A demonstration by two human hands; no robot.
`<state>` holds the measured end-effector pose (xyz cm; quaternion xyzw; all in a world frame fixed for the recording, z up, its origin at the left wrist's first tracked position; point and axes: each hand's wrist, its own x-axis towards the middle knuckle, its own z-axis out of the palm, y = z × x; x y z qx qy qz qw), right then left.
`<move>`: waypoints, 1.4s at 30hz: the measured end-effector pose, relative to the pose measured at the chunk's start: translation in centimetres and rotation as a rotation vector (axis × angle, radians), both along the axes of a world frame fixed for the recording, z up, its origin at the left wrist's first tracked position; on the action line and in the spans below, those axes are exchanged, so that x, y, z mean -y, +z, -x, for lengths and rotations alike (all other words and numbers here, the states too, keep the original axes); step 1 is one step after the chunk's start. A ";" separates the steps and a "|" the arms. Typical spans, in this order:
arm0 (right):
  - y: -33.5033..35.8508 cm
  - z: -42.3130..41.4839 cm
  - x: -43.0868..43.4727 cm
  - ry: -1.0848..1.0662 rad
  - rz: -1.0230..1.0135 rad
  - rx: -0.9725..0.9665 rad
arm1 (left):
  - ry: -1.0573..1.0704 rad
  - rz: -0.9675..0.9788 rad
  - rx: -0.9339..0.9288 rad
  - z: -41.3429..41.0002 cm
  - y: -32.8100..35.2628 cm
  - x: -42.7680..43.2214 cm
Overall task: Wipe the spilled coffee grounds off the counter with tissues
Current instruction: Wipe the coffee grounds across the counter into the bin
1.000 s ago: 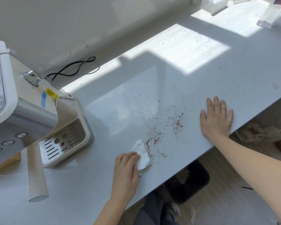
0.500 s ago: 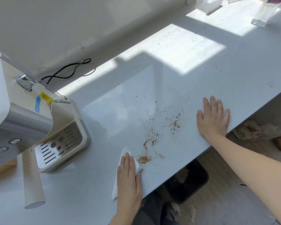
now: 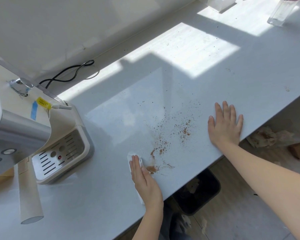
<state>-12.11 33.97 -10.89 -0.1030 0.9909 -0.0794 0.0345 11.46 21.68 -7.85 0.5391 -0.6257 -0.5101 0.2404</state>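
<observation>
The left hand point(image 3: 145, 183) lies flat on the white counter point(image 3: 97, 205) near the front edge, fingers straight and together. It presses down on a white tissue point(image 3: 131, 157), which peeks out past the fingertips and along the side of the hand. A small brown heap of coffee grounds point(image 3: 151, 168) sits right beside that hand, touching the tissue's edge. More grounds are scattered a little farther back and to the right. The right hand point(image 3: 225, 127) rests flat and open on the counter by the edge, fingers spread, holding nothing. On the left stands a coffee machine point(image 3: 24, 129) with a drip tray point(image 3: 59, 156). Behind it a black cord point(image 3: 68, 73) curls by the wall. A clear bottle point(image 3: 280, 13) stands far back in the sun.
</observation>
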 end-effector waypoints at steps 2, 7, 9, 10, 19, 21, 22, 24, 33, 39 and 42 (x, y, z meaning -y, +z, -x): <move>0.0 0.0 0.0 -0.004 0.002 0.002 | 0.034 -0.041 -0.036 1.3 0.3 -0.9; 0.1 -0.1 0.0 -0.004 -0.004 0.008 | 0.039 -0.162 -0.150 4.7 1.8 -3.1; 0.1 -0.1 -0.1 0.001 -0.008 0.006 | 0.027 -0.175 -0.199 5.5 2.5 -3.2; 0.1 -0.1 -0.1 0.002 -0.009 0.006 | 0.015 -0.184 -0.195 5.7 2.8 -3.0; 0.0 -0.1 -0.1 0.002 -0.019 0.004 | -0.377 0.186 0.091 2.8 0.5 -2.2; 0.0 -0.1 -0.1 0.001 -0.020 0.002 | -0.474 0.262 0.169 1.9 -0.1 -2.5; 0.0 -0.1 -0.1 0.000 -0.019 0.002 | -0.509 0.300 0.199 1.6 -0.3 -2.6; 0.1 -0.1 -0.1 0.000 -0.015 0.005 | -0.533 0.354 0.219 1.0 -0.6 -2.8; 0.2 -0.1 -0.1 0.004 -0.018 0.010 | -0.264 0.231 0.075 0.2 0.1 -1.3; 0.4 -0.2 -0.1 0.003 -0.028 0.016 | -0.269 0.319 0.076 -0.1 0.0 -0.7; 0.4 -0.2 -0.1 0.002 -0.029 0.016 | -0.225 0.394 0.133 0.1 -0.1 0.7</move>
